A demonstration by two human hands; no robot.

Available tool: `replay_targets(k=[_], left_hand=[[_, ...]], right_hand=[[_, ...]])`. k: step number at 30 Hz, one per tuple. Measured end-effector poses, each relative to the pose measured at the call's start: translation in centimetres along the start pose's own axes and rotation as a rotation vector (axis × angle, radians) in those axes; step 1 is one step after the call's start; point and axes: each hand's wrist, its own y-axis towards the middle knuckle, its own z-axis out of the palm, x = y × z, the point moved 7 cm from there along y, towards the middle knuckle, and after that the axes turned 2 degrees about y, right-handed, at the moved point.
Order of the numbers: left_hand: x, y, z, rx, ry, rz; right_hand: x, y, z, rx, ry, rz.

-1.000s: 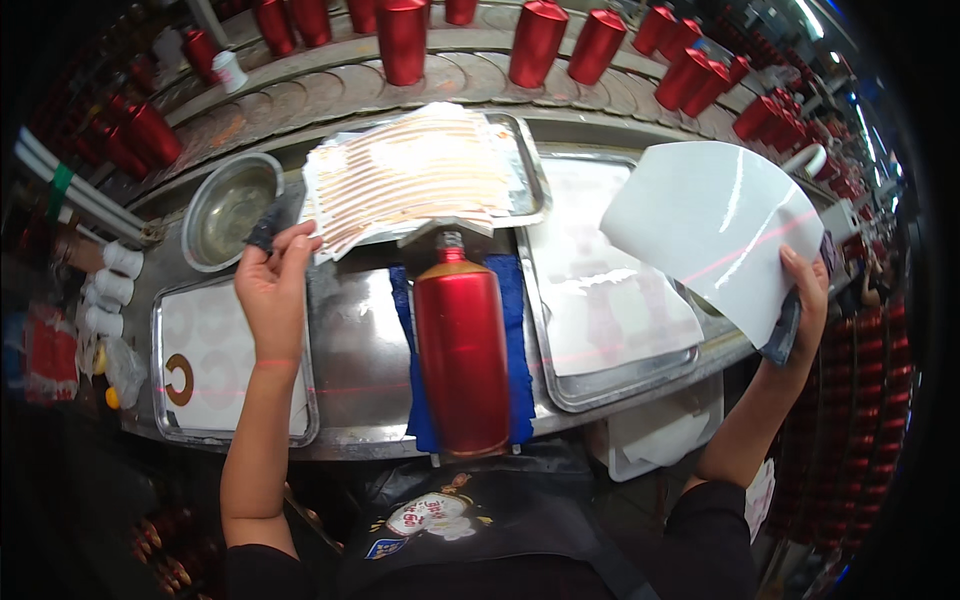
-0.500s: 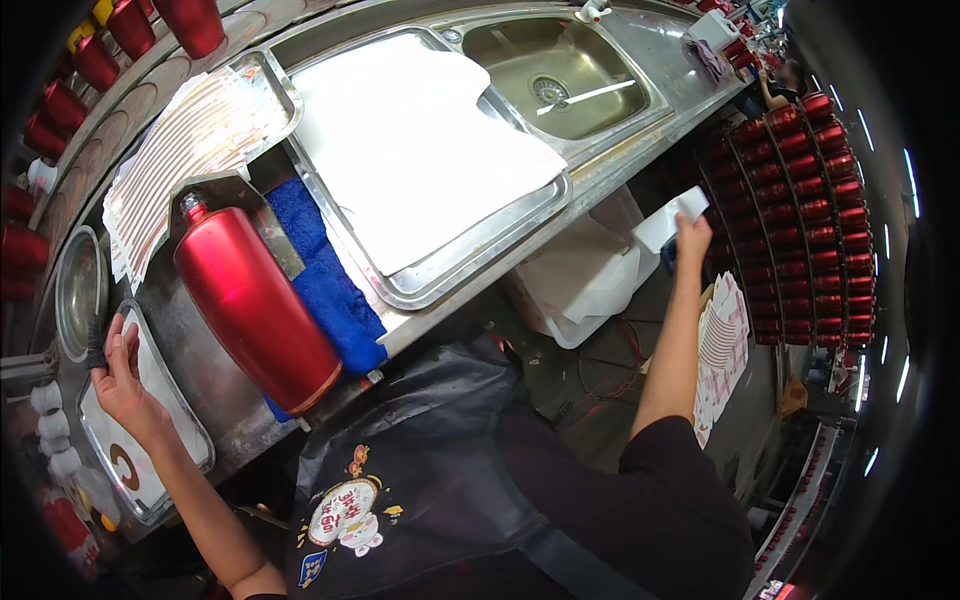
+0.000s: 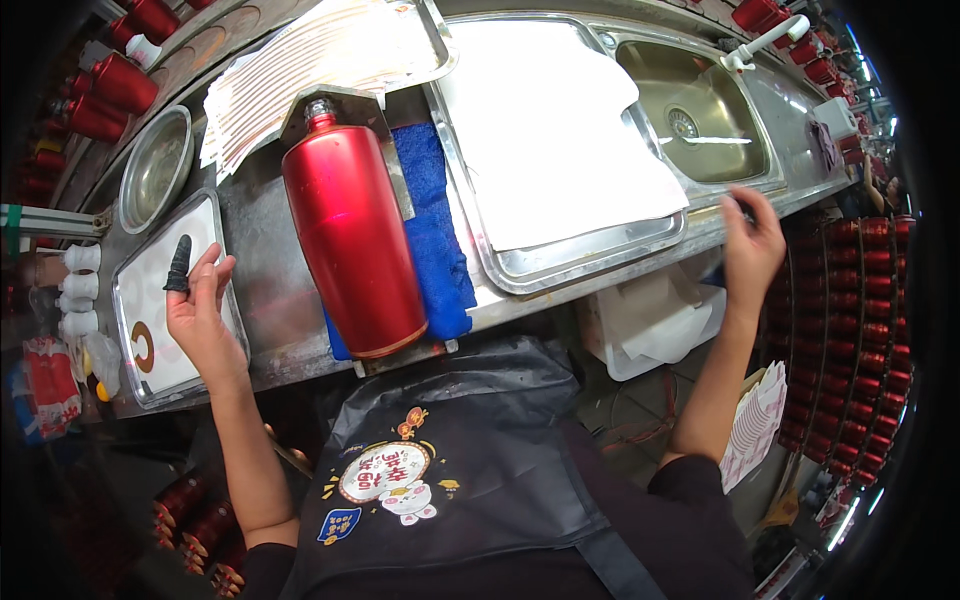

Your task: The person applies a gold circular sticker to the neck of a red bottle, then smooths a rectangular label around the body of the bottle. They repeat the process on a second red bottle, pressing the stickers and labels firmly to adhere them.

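My left hand (image 3: 208, 325), fingers spread and a black ribbed finger cot on one of them, hovers empty above a metal tray (image 3: 238, 335) at the left. On that tray are a white sheet and a brown C-shaped piece (image 3: 143, 346). A large glossy red bottle (image 3: 355, 235) lies in a metal cradle (image 3: 397, 185) between my hands, with a blue cloth (image 3: 445, 260) beside and under it. My right hand (image 3: 752, 250) is by the counter's front edge, fingers loosely curved and apart, with nothing seen in it. White paper sheets (image 3: 560, 130) cover a second tray (image 3: 535, 275).
Striped label sheets (image 3: 300, 75) lie at the back left near a round metal bowl (image 3: 157, 170). A sink (image 3: 690, 110) with a white tap is at the back right. Below the counter stands a white bin (image 3: 620, 345) with papers. Racks of red bottles (image 3: 845, 340) stand at the right.
My right hand has let go of the white piece of paper it held over the bin and has come up toward the counter. My left hand stays raised near the left tray. The view has shifted left.
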Motion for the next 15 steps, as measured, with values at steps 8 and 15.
replay_targets(k=[8, 15], left_hand=[[-0.1, -3.0, 1.4, -0.001, -0.028, -0.077], [0.0, -3.1, 1.2, 0.013, -0.064, -0.079]], right_hand=[[13.1, -5.1, 19.6, 0.833, -0.16, -0.419], [12.4, -4.6, 19.5, 0.899, -0.142, -0.391]])
